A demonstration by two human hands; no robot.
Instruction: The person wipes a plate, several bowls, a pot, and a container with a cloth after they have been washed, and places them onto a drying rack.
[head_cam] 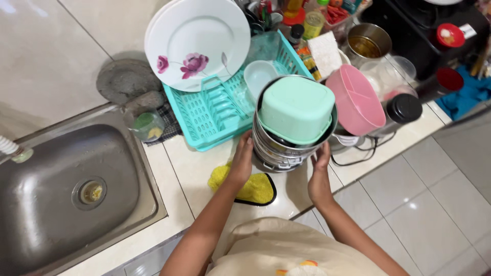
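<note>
Two hands hold a stack of shiny metal pots [279, 148] on a white tiled counter [194, 168]. The left hand [242, 162] presses flat on the left side of the stack, with its fingers spread up along the metal. The right hand [320, 176] presses on the right side in the same way. Both hands are open and flat against the pots, not curled into fists. A mint green tub [296, 108] sits upside down on top of the stack.

The stack stands near the front edge of the counter, just in front of a teal dish rack [215, 110]. A big white plate with pink flowers [197, 43] leans in the rack, and a clear cup [258, 76] sits in it too. A yellow cloth [254, 188] lies on the counter just under the left hand. A pink tub [355, 99] rests on its side, right beside the stack. A black lid [404, 108] sits close to the pink tub.

A steel sink [61, 189] is well off to the left. A grey stone [127, 79] lies behind the sink, near the wall.
</note>
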